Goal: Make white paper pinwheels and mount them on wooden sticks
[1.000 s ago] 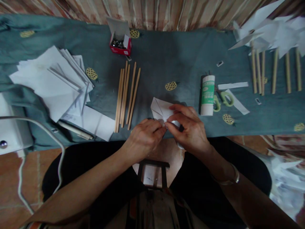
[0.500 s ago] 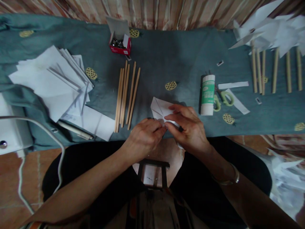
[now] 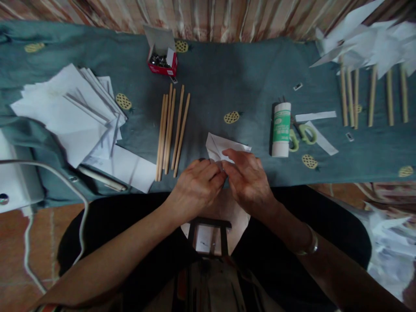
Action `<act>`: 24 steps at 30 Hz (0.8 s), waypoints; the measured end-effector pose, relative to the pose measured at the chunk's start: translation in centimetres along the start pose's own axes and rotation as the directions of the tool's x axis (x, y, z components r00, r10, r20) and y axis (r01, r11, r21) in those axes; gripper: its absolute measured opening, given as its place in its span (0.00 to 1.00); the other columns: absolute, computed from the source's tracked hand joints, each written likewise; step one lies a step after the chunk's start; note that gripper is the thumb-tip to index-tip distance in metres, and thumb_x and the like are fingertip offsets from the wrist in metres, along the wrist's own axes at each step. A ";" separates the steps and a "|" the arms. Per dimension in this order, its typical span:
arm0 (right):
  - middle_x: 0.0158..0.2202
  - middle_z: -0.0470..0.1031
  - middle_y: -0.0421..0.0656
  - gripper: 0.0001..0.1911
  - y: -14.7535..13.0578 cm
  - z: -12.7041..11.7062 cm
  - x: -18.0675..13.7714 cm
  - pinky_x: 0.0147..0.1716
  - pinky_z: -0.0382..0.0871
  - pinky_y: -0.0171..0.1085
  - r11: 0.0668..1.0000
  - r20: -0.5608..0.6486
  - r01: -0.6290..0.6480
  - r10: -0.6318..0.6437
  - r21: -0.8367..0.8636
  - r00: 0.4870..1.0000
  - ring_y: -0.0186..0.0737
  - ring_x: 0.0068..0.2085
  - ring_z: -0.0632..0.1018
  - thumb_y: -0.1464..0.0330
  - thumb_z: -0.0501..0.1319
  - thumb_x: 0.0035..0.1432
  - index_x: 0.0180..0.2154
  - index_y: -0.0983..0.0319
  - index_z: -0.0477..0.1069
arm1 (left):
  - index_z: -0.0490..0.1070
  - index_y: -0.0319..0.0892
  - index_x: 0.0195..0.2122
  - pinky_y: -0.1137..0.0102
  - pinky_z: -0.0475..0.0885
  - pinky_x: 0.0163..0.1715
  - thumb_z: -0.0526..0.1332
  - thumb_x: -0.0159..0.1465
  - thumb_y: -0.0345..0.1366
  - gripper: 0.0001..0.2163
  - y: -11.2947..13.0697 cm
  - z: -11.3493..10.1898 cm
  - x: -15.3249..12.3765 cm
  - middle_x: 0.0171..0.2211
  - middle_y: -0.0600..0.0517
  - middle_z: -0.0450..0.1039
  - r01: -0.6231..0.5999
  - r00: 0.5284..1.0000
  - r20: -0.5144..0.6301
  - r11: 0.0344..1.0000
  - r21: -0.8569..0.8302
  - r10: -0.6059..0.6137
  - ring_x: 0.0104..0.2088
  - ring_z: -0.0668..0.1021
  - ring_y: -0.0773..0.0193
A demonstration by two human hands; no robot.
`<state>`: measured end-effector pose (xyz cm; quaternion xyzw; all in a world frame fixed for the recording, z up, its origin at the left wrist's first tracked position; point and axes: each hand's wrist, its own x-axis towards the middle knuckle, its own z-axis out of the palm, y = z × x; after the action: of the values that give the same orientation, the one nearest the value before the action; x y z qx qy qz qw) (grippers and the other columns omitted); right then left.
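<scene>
A small white sheet of paper [image 3: 216,145] with crease lines lies at the table's front edge, its near part covered by my fingers. My left hand [image 3: 199,182] is closed on its near left side, thumb and fingers pressed together. From the right, my right hand [image 3: 248,177] pinches the paper close to the left fingertips, with the index finger stretched over it. To the left lie several thin wooden sticks [image 3: 171,130]. A white and green glue bottle [image 3: 281,130] lies to the right, beside scissors with light green handles [image 3: 305,135].
Left is a pile of white paper sheets [image 3: 65,108] with a pen [image 3: 102,177] before it. An open red box [image 3: 161,65] of small metal pieces stands behind the sticks. Paper strips [image 3: 316,115] lie right; paper pinwheels on sticks [image 3: 367,43] at the back right. A white cable [image 3: 78,190] hangs at left.
My right hand has shifted slightly left and down, its fingers drawn closer to the left hand, uncovering the paper's right corner. My left hand stays nearly in place.
</scene>
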<state>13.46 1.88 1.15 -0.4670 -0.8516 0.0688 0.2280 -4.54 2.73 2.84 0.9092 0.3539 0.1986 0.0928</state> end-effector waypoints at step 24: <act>0.52 0.77 0.54 0.16 3.1 -2.4 0.5 0.55 0.72 0.54 0.986 -0.007 -0.133 0.135 0.103 0.991 0.52 0.53 0.78 0.74 0.54 0.62 0.49 0.65 0.74 | 0.76 0.40 0.41 0.65 0.68 0.35 0.60 0.67 0.32 0.06 -2.4 -0.4 0.5 0.34 0.49 0.76 0.066 0.988 -0.145 0.996 0.053 -0.058 0.35 0.75 0.60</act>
<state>16.74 3.79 2.44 -0.5114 -0.8120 0.1242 0.2524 -5.84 4.79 2.60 0.8835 0.3933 0.2500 0.0471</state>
